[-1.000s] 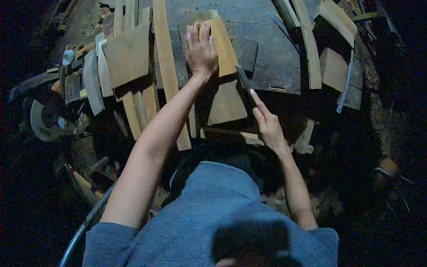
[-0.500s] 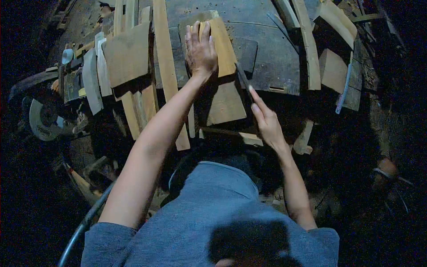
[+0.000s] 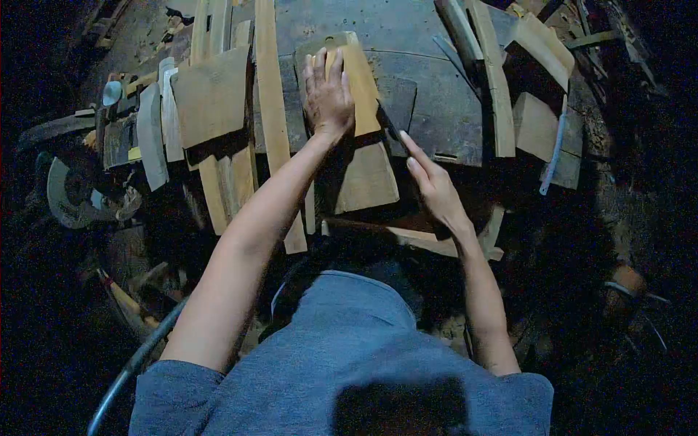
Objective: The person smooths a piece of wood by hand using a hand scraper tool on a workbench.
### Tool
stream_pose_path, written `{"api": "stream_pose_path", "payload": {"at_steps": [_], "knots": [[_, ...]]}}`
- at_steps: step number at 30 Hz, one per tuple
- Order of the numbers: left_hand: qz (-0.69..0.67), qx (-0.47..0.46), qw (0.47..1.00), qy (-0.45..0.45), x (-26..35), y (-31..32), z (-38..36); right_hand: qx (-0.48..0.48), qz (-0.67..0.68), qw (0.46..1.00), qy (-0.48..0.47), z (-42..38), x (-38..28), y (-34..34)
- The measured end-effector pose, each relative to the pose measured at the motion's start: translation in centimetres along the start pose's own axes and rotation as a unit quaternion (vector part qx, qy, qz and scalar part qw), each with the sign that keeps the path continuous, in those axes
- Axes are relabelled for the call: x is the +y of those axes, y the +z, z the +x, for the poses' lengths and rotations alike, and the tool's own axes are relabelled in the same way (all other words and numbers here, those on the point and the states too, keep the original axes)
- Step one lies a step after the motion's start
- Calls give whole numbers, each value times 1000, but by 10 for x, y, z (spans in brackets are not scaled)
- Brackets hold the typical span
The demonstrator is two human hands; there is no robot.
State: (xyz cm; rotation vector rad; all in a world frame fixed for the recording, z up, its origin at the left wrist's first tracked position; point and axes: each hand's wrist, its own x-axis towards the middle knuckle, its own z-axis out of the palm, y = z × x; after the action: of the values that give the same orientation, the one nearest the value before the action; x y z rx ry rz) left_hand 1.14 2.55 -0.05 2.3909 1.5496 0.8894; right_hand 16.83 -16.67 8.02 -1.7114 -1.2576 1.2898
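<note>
My left hand [image 3: 329, 102] lies flat on a light wooden board [image 3: 362, 76], its fingers stretched out toward the far end. My right hand [image 3: 435, 190] is closed around the near end of a long, dark file [image 3: 388, 119]. The file's far part meets the right edge of the board under my left hand. Its handle is mostly hidden inside my fingers. Another wooden piece [image 3: 367, 178] juts toward me from below that board, past the edge of the workbench [image 3: 451, 116].
On the left are a long strip of wood [image 3: 270, 94], a wide board [image 3: 211, 98] and curved pieces [image 3: 151, 138]. To the right lie another strip [image 3: 496, 87], wood blocks [image 3: 538, 51] and a thin blue-white tool [image 3: 554, 156]. A metal tube [image 3: 138, 363] curves at lower left.
The file and my right hand have shifted slightly left and toward me along the board's edge. My left hand stays on the board. The whole view has tilted a little.
</note>
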Motion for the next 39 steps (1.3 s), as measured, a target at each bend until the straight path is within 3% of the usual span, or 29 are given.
{"api": "stream_pose_path", "payload": {"at_steps": [3,5,6,7,10,12,15,16,20,22,23,25,29,30,33,35,37,39], "knots": [[-12,22,1000,12,0,-1,0,-26,-4,997,72,6,-1,3],[18,-21,999,18,0,-3,-1,76,-5,994,-78,-2,14,21],[28,-25,999,18,0,-4,-2,29,5,999,45,-14,-3,19],[33,-23,999,17,-2,-2,1,77,-10,997,-24,-21,6,28],[39,-19,999,23,-2,-3,-2,33,29,998,40,-13,-4,24],[27,-16,999,20,-1,-1,-3,82,3,995,-58,37,1,21],[19,-29,999,13,-2,-5,-2,112,-32,985,-124,82,-3,15],[21,-28,999,14,-1,-4,-3,72,-32,996,-46,76,-1,12],[10,-17,1000,16,-3,-2,-2,67,-19,996,-60,6,-2,19],[11,-22,1000,5,-1,-5,-4,29,-31,998,44,-10,-10,16],[7,-17,1000,7,2,-5,-2,31,-31,998,45,-3,-8,17],[15,-4,1000,26,-6,3,-1,75,-46,995,-50,28,-3,14],[15,5,1000,15,-6,3,-6,34,-56,997,28,25,-15,9],[14,-8,1000,26,-5,0,-1,87,-32,995,-47,23,-9,19],[8,-26,1000,9,-2,-4,-1,62,-27,997,35,0,-7,27],[-9,-28,1000,9,-2,-4,-7,97,2,994,-46,16,-2,29],[20,-21,999,15,0,-5,0,78,-19,997,-2,56,-6,20],[25,-10,999,25,-6,-2,-2,124,-29,987,-94,92,0,21]]}}
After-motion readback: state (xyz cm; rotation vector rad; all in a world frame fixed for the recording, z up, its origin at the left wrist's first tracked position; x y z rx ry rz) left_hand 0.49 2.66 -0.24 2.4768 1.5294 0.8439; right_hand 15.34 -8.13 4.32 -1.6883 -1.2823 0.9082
